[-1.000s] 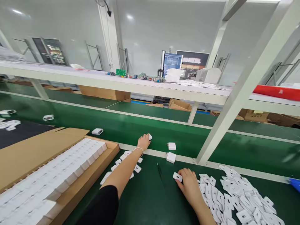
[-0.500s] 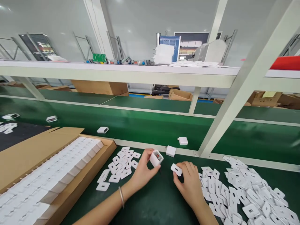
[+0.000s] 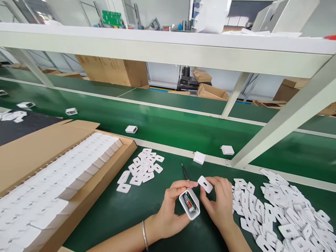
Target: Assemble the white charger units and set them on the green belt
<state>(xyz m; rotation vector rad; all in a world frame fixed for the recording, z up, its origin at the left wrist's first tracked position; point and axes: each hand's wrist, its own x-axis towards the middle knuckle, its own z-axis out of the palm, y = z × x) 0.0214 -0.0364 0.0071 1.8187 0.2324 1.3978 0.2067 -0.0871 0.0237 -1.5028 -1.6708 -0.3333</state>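
Note:
In my left hand [image 3: 174,208] is a white charger housing [image 3: 193,211]. Its open end faces me, and a green circuit board with a red-orange part shows inside. My right hand [image 3: 218,199] pinches a white cover plate [image 3: 205,184] with a small slot, just beyond and to the right of the housing; the two are apart. Tweezers [image 3: 185,172] lie on the green table behind my left hand. A small group of slotted plates [image 3: 143,168] lies to the left, and a large heap of similar plates [image 3: 286,213] spreads to the right.
An open cardboard box [image 3: 115,175] with white dividers stands on the left. Several white chargers ride on the green conveyor [image 3: 168,120]; one white charger [image 3: 199,158] rests on its pale edge. A slanted frame post [image 3: 283,115] rises at right, under a shelf [image 3: 147,45].
My left hand has brought the housing nearer and turned its open end toward me. The right hand still holds the plate, now closer to the housing. The view has tilted down; the tweezers show.

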